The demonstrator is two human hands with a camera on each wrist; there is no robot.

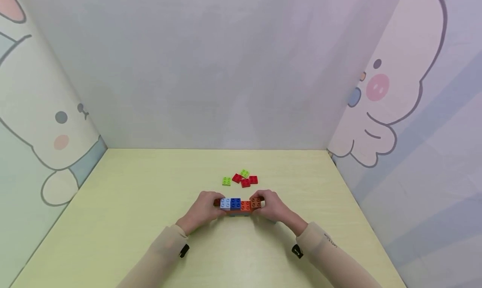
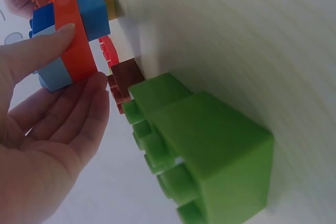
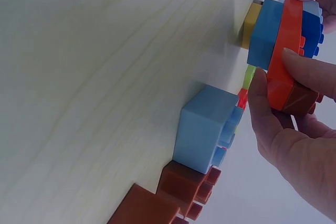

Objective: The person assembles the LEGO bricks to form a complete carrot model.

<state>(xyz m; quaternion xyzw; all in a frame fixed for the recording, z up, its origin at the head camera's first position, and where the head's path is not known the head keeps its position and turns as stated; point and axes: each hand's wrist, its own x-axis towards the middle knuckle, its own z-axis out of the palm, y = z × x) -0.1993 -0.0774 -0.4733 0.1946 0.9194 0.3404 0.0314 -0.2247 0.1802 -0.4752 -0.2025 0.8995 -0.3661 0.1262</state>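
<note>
Pinching a block tower (image 1: 235, 204) by its two ends, the left hand (image 1: 204, 209) and the right hand (image 1: 273, 207) have it between them, over the surface (image 1: 113, 221), near little red blocks (image 1: 253, 179) and green blocks (image 1: 226, 181).

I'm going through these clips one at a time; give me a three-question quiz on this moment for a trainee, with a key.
1. True or false: the left hand and the right hand hold opposite ends of one brick assembly.
2. Which brick sits on the long orange-red brick at the end by the right hand? A) yellow B) brown C) light blue
3. In the head view, how many lime-green bricks lie on the table beyond the assembly?

Key: 1. True. 2. B. 3. Two.
</note>
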